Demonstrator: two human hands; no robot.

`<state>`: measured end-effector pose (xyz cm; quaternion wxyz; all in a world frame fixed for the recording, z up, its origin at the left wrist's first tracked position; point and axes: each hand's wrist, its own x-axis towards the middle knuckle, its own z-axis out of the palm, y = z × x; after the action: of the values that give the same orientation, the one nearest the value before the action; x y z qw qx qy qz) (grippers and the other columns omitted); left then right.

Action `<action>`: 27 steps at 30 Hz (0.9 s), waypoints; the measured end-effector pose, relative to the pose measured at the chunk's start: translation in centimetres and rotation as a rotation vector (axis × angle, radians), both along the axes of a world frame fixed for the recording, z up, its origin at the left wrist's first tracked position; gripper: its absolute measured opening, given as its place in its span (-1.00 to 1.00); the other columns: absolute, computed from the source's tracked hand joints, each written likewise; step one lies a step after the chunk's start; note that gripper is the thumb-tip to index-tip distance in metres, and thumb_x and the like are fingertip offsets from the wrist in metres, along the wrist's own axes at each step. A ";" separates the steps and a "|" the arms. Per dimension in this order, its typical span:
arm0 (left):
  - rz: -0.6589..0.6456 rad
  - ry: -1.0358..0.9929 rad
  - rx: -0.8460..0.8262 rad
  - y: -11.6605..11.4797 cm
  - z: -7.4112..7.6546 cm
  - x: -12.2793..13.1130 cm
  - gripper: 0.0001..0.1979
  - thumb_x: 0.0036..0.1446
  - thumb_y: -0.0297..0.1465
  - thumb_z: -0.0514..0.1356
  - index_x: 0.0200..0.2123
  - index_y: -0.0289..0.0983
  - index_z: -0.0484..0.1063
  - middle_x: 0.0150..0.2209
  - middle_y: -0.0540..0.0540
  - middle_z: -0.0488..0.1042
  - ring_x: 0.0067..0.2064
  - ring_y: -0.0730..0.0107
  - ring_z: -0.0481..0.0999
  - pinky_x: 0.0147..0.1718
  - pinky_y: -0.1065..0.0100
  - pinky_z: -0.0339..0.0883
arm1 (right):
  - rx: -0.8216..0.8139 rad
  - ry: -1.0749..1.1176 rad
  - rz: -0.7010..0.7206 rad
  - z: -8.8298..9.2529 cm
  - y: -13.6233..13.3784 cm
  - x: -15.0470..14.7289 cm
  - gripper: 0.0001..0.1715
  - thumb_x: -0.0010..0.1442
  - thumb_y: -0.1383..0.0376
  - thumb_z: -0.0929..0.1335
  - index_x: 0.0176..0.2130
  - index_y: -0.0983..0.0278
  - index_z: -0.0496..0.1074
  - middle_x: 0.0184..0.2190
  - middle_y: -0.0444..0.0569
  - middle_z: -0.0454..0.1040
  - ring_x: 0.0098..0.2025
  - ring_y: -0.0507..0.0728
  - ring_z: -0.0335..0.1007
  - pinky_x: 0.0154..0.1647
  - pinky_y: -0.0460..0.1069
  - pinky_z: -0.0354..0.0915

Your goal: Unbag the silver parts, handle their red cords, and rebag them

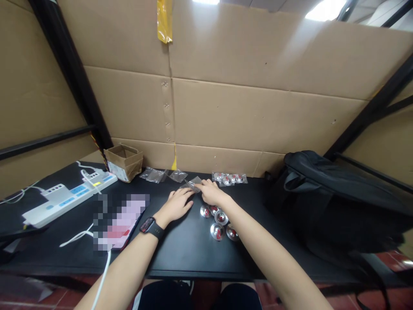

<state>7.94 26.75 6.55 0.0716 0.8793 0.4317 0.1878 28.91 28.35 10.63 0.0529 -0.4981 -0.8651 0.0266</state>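
Note:
My left hand (178, 204) lies on the black table (190, 249) with its fingers pressed on the near corner of a small clear plastic bag (194, 183). My right hand (210, 192) pinches the same bag from the right side. A black smartwatch (149, 225) is on my left wrist. Just under my right forearm sit several round silver metal pieces with red marks (218, 220). A clear bag filled with the same pieces (229, 178) lies right of my hands, by the cardboard wall.
Two empty clear bags (163, 175) lie left of my hands. A small open cardboard box (124, 162) and a white power strip (69, 197) stand at the left. A pink phone (121, 224) with a white cable lies near my left forearm. A black backpack (332, 193) fills the right.

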 end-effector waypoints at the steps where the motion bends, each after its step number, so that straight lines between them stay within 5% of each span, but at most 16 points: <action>1: -0.006 -0.010 0.004 0.0 0.2 -0.1 -0.55 0.30 -0.28 0.05 0.25 -0.10 0.30 0.29 -0.13 0.32 0.29 0.07 0.27 0.18 -0.01 0.14 | 0.000 -0.007 0.001 0.0 0.0 0.0 -0.35 0.22 0.45 0.23 0.26 0.12 0.31 0.09 0.13 0.35 0.09 0.30 0.21 0.07 0.18 0.17; 7: 0.129 -0.116 0.129 -0.2 1.7 -0.6 -0.49 0.08 -0.57 0.08 0.11 -0.13 0.36 0.13 -0.13 0.42 0.15 0.14 0.38 0.06 0.13 0.24 | 0.036 0.007 -0.008 -0.2 0.2 0.0 -0.55 0.26 0.32 0.27 0.12 0.20 0.44 0.07 0.13 0.33 0.08 0.29 0.18 0.06 0.17 0.17; 12: 0.267 -0.106 0.297 0.2 2.1 -0.3 -0.34 0.11 -0.60 0.08 0.26 -0.05 0.24 0.25 -0.13 0.31 0.22 0.05 0.28 0.07 0.06 0.21 | 0.041 0.034 -0.013 -0.5 0.6 -0.5 -0.55 0.28 0.16 0.32 0.11 0.26 0.42 0.09 0.15 0.35 0.11 0.31 0.18 0.09 0.20 0.15; 20: 0.231 -0.063 0.318 1.0 2.0 0.5 -0.79 0.29 -0.40 0.09 -0.18 -0.13 0.54 0.12 -0.14 0.44 0.19 0.02 0.27 0.06 -0.01 0.18 | 0.091 0.034 -0.037 -0.1 0.6 -1.8 -0.64 0.29 0.13 0.35 0.00 0.25 0.48 0.04 0.11 0.44 0.09 0.27 0.27 0.09 0.14 0.17; 23: 0.271 -0.081 0.317 0.8 2.2 0.2 -0.71 0.24 -0.49 0.10 -0.06 -0.11 0.51 0.13 -0.15 0.43 0.19 0.03 0.28 0.05 0.02 0.21 | 0.110 0.009 -0.036 0.3 0.3 -2.5 -0.73 0.31 0.20 0.31 -0.07 0.25 0.52 -0.04 0.08 0.51 0.03 0.23 0.37 0.04 0.07 0.22; 27: 0.417 -0.020 0.337 1.1 1.7 -0.8 -0.37 0.11 -0.63 0.06 0.25 -0.14 0.29 0.26 -0.19 0.31 0.17 -0.04 0.27 0.02 0.01 0.25 | 0.112 0.000 -0.082 0.8 0.3 -3.0 -0.77 0.28 0.30 0.29 -0.21 0.27 0.55 -0.14 0.11 0.56 -0.07 0.23 0.46 -0.06 0.04 0.26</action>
<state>7.14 27.80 8.29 -0.1119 0.7690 0.5655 0.2764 25.93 28.66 11.44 0.0816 -0.5294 -0.8441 -0.0243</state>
